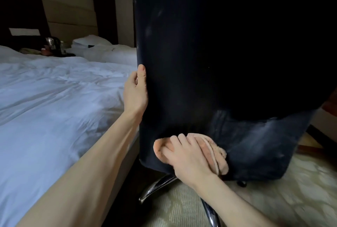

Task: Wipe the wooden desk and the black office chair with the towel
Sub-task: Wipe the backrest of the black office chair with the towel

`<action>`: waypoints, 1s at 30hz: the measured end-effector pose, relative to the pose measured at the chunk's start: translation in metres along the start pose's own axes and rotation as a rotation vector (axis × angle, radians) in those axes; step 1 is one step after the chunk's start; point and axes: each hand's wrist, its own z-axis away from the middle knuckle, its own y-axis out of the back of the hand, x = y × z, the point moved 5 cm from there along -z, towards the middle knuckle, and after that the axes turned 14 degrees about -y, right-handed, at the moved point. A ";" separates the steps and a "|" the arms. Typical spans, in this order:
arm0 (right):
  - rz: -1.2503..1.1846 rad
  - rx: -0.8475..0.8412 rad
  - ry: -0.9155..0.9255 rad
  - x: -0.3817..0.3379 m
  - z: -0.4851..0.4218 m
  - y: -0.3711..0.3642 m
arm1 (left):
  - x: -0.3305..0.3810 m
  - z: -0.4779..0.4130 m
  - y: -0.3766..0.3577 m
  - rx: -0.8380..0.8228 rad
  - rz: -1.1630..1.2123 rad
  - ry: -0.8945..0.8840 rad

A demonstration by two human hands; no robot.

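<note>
We're on the chair (209, 62) back, low at 6 o'clock: right hand (189, 155) pressing towel (215, 152), left hand (135, 92) gripping its edge; desk unseen.

No text, label, brand or number can be read anywhere

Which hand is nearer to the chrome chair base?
Right. The right hand presses the towel low on the chair back, just above the chrome base; the left hand grips the back's edge higher up.

Fluffy orange towel (215, 154), matt black chair back (200, 62), glossy chrome legs (156, 188)
</note>
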 end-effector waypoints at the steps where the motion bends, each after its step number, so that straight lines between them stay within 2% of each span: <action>1: -0.009 -0.036 0.010 -0.001 0.000 0.007 | 0.000 0.000 0.000 0.001 -0.015 -0.005; 2: 0.010 -0.048 0.030 0.001 -0.004 0.017 | 0.001 0.001 -0.001 0.000 -0.016 -0.005; 4: 0.047 0.059 0.039 0.010 -0.018 0.048 | 0.000 0.003 -0.003 -0.010 0.011 0.003; 8: -0.005 0.413 -0.122 0.038 -0.057 0.115 | -0.005 0.011 0.004 -0.066 0.002 -0.033; 12: -0.070 0.608 -0.329 0.046 -0.083 0.128 | -0.015 0.013 0.011 -0.157 -0.005 -0.045; 14: -0.042 0.560 -0.331 0.028 -0.074 0.096 | -0.014 0.010 0.010 -0.171 0.002 -0.047; 15: -0.020 0.478 -0.263 0.014 -0.068 0.074 | -0.014 0.009 0.011 -0.168 0.002 -0.053; 18: -0.020 0.044 -0.035 -0.015 -0.049 0.026 | -0.013 0.009 0.011 -0.199 0.002 -0.066; 20: -0.033 -0.070 -0.050 -0.013 -0.053 0.031 | -0.012 0.010 0.011 -0.217 0.018 -0.050; 22: -0.045 0.011 -0.122 -0.005 -0.067 0.061 | -0.011 0.011 0.014 -0.223 -0.004 -0.032; 24: -0.023 0.170 -0.171 0.007 -0.085 0.102 | -0.008 0.011 0.017 -0.249 -0.149 -0.053; 27: -0.066 0.429 -0.157 0.018 -0.110 0.177 | 0.006 0.009 0.026 -0.371 -0.343 -0.084; 30: -0.080 0.614 -0.169 0.022 -0.123 0.236 | 0.017 -0.002 0.034 -0.506 -0.401 -0.047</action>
